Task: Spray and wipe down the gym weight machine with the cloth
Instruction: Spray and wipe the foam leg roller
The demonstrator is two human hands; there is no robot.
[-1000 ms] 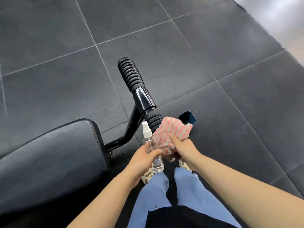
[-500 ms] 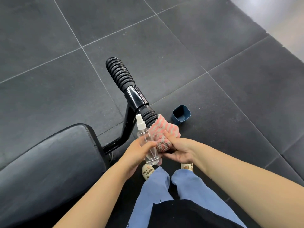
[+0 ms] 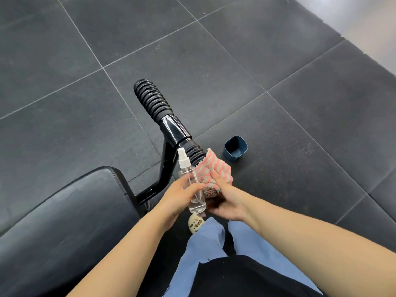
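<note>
My left hand (image 3: 180,198) grips a small clear spray bottle (image 3: 192,185) with a white nozzle, held upright just below the machine's handlebar. My right hand (image 3: 227,200) holds a pink and grey striped cloth (image 3: 214,174), bunched up against the near ribbed grip (image 3: 194,154) of the bar. The far ribbed grip (image 3: 152,99) and glossy black centre sleeve (image 3: 174,130) stand bare. The black padded seat (image 3: 64,221) lies at the lower left.
A small dark blue cup (image 3: 235,148) stands on the black rubber floor tiles (image 3: 278,61) right of the bar. My blue trouser legs (image 3: 205,243) and a patterned shoe (image 3: 195,224) are below the hands. Pale flooring (image 3: 364,22) begins at the top right.
The cloth has drawn back along the near grip toward me and is more bunched in my right hand. The bottle stays upright in my left hand. The view has shifted slightly.
</note>
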